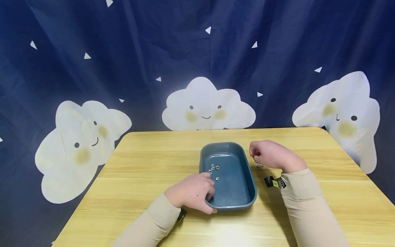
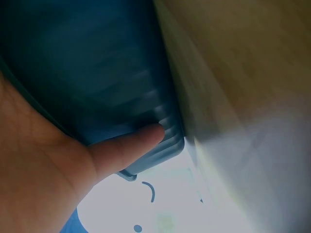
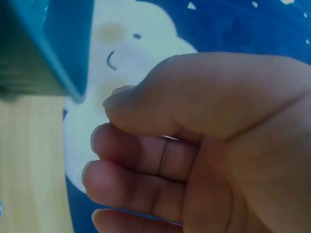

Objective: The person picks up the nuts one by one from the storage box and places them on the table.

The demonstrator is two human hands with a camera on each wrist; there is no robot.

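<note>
On tabletop (image 1: 148, 157), open side up: dark blue tray (image 1: 234, 185). Held at near-left rim by left hand (image 1: 194, 192), fingers over the inside, thumb on the outer wall. In tray, mostly toward the left wall: small metal nuts (image 1: 217, 167), one a little apart on the near side. Just outside the right wall, on the wood: loose nuts (image 1: 257, 165), right beside right hand (image 1: 274, 154). Right hand low, fingers curled in, thumb close to them; cannot tell whether pinching a nut or bare.

Likely handling of nuts: light, hard, rigid, slippery at the edges, not fragile. Best taken across the outer edge, between thumb and fingertip. Tray probably light, fairly stiff plastic, apt to slide if nudged; best steadied by rim and wall together.
</note>
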